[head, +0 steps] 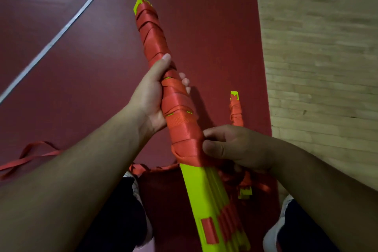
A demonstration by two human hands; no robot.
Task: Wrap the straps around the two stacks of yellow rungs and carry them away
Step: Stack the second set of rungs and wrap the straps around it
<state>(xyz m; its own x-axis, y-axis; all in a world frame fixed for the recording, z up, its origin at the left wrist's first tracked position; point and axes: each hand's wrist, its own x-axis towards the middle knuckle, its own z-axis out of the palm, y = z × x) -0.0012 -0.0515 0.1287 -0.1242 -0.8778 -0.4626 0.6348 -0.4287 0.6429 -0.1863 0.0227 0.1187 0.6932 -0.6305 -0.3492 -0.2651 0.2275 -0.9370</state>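
currently held stack (178, 112) gripped mid-length by left hand (149, 96), fingers (185, 82) curled round wrapped part. strap (190, 149) pinched by right hand (235, 147) at last turn. long axis runs away from body; bare yellow end lies bodyward of right fingers. second stack (236, 112) laid on mat (204, 26) beyond.

Dim, warm indoor light. Left hand (150, 98) lit paler, right hand (235, 147) in shade. Wrapped stack (155, 35) throws a soft shadow rightward onto the red mat (214, 26). Strap (184, 127) weave sharp mid-frame. Wooden floor (317, 47) and white floor lines (51, 43) smeared by motion blur. Forearms (61, 190) stretched large at the bottom edge, wide-angle; lower corners darker.
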